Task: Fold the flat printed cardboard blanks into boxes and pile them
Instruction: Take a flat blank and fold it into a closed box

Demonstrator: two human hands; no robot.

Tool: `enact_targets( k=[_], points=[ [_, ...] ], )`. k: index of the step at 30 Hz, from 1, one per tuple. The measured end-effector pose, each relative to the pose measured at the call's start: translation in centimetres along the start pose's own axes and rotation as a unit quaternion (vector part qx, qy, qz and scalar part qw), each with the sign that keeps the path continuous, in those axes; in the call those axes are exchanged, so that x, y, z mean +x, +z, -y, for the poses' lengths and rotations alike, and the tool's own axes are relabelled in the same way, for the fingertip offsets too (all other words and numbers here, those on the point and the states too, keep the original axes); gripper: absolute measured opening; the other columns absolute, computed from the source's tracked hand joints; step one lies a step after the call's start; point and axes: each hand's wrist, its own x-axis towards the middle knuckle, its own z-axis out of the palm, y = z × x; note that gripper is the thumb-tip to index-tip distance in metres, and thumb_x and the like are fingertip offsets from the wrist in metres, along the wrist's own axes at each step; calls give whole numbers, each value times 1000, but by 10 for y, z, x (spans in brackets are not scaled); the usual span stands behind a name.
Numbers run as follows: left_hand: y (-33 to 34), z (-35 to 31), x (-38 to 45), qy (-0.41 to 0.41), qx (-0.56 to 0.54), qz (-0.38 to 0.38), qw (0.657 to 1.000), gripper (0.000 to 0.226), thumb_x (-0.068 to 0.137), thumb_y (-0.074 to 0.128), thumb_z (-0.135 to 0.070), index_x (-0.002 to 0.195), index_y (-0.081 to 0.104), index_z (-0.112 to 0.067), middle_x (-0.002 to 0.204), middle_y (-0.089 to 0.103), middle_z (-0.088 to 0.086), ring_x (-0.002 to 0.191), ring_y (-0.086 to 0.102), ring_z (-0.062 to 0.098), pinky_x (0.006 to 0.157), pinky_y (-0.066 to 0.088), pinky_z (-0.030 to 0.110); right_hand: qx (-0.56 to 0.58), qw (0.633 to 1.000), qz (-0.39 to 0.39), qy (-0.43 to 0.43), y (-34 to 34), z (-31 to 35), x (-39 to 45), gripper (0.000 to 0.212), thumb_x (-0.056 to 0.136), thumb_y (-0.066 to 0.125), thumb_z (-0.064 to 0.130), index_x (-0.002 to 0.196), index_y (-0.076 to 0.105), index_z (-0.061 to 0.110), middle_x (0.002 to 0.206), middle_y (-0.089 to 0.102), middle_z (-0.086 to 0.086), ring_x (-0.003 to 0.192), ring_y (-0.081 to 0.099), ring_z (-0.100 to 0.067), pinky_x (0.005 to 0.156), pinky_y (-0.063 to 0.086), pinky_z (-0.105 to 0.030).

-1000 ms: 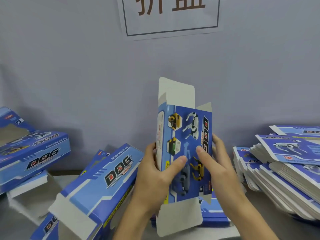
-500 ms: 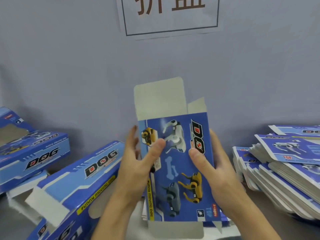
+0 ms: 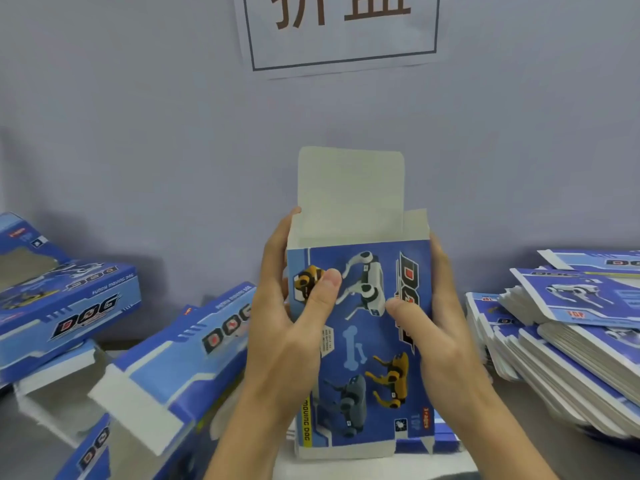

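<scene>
At nine o'clock lie three folded boxes (image 3: pixel 166 351) printed "DOG". At centre, the left hand (image 3: pixel 287 327) and right hand (image 3: pixel 440 337) clamp one upright box (image 3: pixel 363 341), top flap open, reading "DOG", "MOVING DOG". At three o'clock, one heap of flat blanks (image 3: pixel 561 344) marked "TOP".

A packing workstation: stacked flat blanks (image 3: pixel 571 344), piled folded boxes (image 3: pixel 69 306), a printed sign (image 3: pixel 341 29) taped on the wall.

Your left hand (image 3: pixel 287 327) and right hand (image 3: pixel 440 337) hide the box (image 3: pixel 363 341) side walls. The wall sign (image 3: pixel 343 29) is cut off at the top edge; the flat blanks (image 3: pixel 571 341) run off right. Small print is unreadable.
</scene>
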Motion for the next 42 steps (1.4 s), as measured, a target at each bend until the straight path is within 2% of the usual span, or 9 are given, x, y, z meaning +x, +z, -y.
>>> enact_targets(
  k=[5,9,13,16,22,25,29,34,42],
  points=[
    [-1,2,1,1,62,-31,998,50,84,61,-55,132,47,-51,139,57,-1,131,53,25,104,46,55,-29,999,-5,-21,6,8,-1,45,96,54,34,138,42,45,115,68,24,101,69,0,72,56,-15],
    [-1,4,4,-7,53,-76,996,41,73,65,-66,110,57,-50,120,64,11,110,65,32,92,52,59,-58,998,-8,-8,6,15,2,45,89,52,51,133,42,51,118,69,14,109,68,-12,76,60,-28],
    [-1,2,5,-1,22,-75,997,39,74,67,-67,108,59,-48,116,67,10,98,69,34,86,54,62,-99,994,-14,-45,6,24,4,55,87,51,53,136,31,66,128,55,37,130,52,-5,97,52,-37],
    [0,3,4,-6,20,-59,998,42,77,66,-64,114,59,-46,121,66,9,111,66,31,90,54,60,-49,998,2,-26,3,26,5,50,90,55,40,135,44,57,131,62,14,113,67,-16,80,60,-36],
    [5,-1,1,13,21,-34,999,30,85,69,-51,110,59,-38,94,73,-1,86,74,17,65,62,32,-44,999,-20,-3,1,25,2,23,92,51,32,114,55,27,82,71,-4,70,72,-21,51,55,-28],
    [6,-3,0,-8,14,-24,1000,30,80,65,-53,105,59,-39,81,68,7,73,72,25,61,62,38,-36,999,-30,21,-1,26,4,12,99,47,31,106,56,29,80,66,-18,66,67,-31,54,57,-41],
    [5,-8,2,-42,4,-57,997,38,79,51,-66,93,63,-32,66,53,-7,55,48,7,53,46,16,-48,997,-31,54,1,32,3,44,85,39,67,101,64,34,97,61,-25,79,65,-38,68,58,-50],
    [9,-15,5,-79,-43,-102,991,19,84,46,-28,68,56,-22,82,43,29,45,35,15,37,35,22,-77,994,-54,45,5,38,7,19,82,48,38,74,60,26,55,45,-10,48,48,-20,40,38,-25],
    [4,-8,4,-83,-69,-109,988,40,76,44,-26,110,60,-43,99,69,0,86,63,29,60,49,44,-37,996,-56,64,5,35,6,33,78,49,32,108,55,45,85,63,-19,62,57,-27,48,50,-30]
  ],
)
